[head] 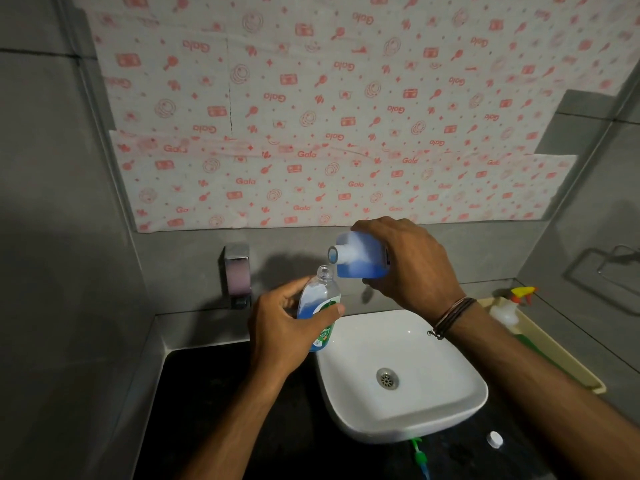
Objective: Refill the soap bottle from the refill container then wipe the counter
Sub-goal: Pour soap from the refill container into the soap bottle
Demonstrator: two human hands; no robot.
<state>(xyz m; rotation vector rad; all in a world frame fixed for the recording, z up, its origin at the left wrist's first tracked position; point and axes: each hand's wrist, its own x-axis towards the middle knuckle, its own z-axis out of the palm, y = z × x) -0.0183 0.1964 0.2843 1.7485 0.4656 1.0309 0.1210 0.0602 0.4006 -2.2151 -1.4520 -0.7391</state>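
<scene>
refill container tipped toward the open soap bottle

the right hand (405,261) wraps over the top of the refill container (360,259), fingers closed around its squarish translucent body, holding it on its side with the round open mouth facing nine o'clock. blue liquid pools along its lower wall, the upper part cloudy white. the left hand (287,329) is closed around the soap bottle (320,306), thumb across the green and white label, the bottle leaning slightly with its uncapped threaded neck at twelve o'clock, just below and beside the container's mouth. the bottle is clear plastic, blue liquid in its lower half, pale film above.

both are held over the back left edge of the white glossy basin (401,403), rounded-square with a metal drain (387,378). the basin sits on a dark counter (207,393). at five o'clock from the basin lies a small white cap (494,439); at six o'clock, a green and blue pump piece (420,457). at nine o'clock from the bottle a chrome wall dispenser (237,275) holds pink liquid. at three o'clock a cream tray (561,355) carries a spray bottle (512,304) with a yellow trigger. patterned red-on-white paper (329,116) covers the grey wall.
</scene>
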